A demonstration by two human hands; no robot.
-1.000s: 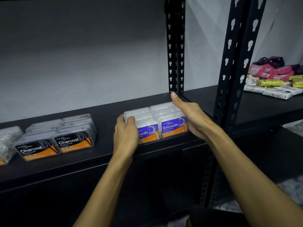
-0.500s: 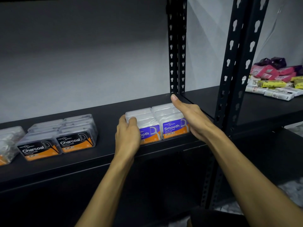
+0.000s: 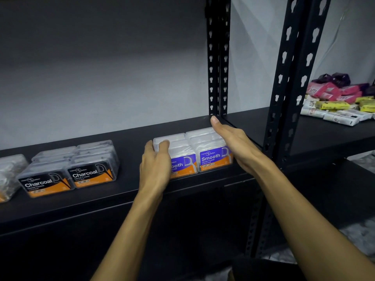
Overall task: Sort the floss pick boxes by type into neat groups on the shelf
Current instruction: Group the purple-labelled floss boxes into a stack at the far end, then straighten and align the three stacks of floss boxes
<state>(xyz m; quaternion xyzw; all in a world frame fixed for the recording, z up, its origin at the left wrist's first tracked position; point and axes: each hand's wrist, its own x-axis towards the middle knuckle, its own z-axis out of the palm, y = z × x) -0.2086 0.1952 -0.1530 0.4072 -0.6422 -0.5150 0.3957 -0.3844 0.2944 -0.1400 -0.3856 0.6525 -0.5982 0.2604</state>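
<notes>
Two side-by-side stacks of purple-and-orange "Smooth" floss pick boxes stand near the right end of the black shelf. My left hand presses against the left side of this group, thumb lying on top of the left stack and partly covering its label. Held flat with straight fingers, my right hand lies along the group's right side, its fingertips near the rear upright. To the left, apart from them, sit two stacks of black-and-orange "Charcoal" boxes.
More clear floss boxes lie at the far left edge, cut off by the frame. Black perforated uprights stand behind and in front of the shelf's right end. Wrapped soap packs are piled on the neighbouring shelf.
Both hands stay against the sides of the Smooth group. The group and the other boxes show no clear shift; only the view moved slightly.
</notes>
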